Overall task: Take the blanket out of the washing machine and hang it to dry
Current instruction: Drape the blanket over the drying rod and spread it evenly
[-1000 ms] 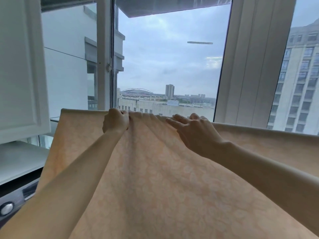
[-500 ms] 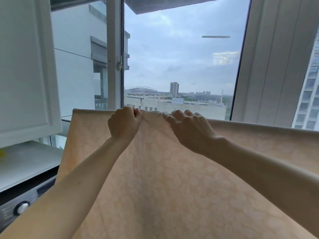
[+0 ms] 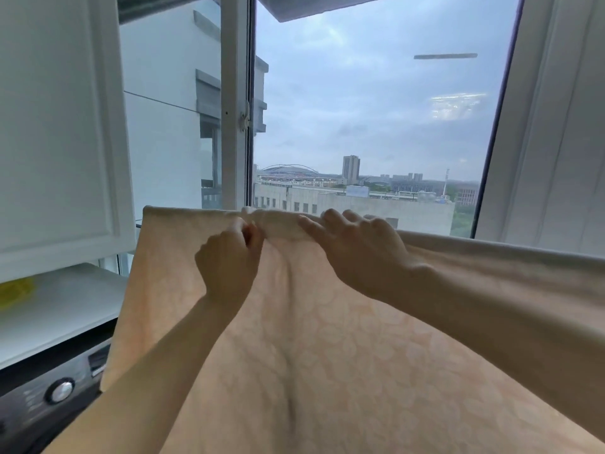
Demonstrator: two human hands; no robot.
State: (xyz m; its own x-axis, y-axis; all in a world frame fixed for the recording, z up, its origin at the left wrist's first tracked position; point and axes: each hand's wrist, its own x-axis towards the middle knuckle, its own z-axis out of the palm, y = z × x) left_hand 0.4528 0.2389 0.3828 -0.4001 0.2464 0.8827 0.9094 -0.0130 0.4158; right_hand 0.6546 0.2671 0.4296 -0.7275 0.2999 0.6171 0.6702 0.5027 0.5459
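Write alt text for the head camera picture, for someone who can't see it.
A person's left hand and right hand grip the rolled top edge of a peach patterned blanket spread before a window overlooking a city. A washing machine sits lower left.

The blanket (image 3: pixel 343 355) runs past the bottom and right edges and hides whatever it hangs over. The fingertips of the left hand (image 3: pixel 226 267) are buried in its rolled top edge, and those of the right hand (image 3: pixel 363 253) curl behind it. The washing machine (image 3: pixel 39 398) is cut by the left edge, its panel markings blurred. A yellow thing (image 3: pixel 14 290) is too smeared to name.
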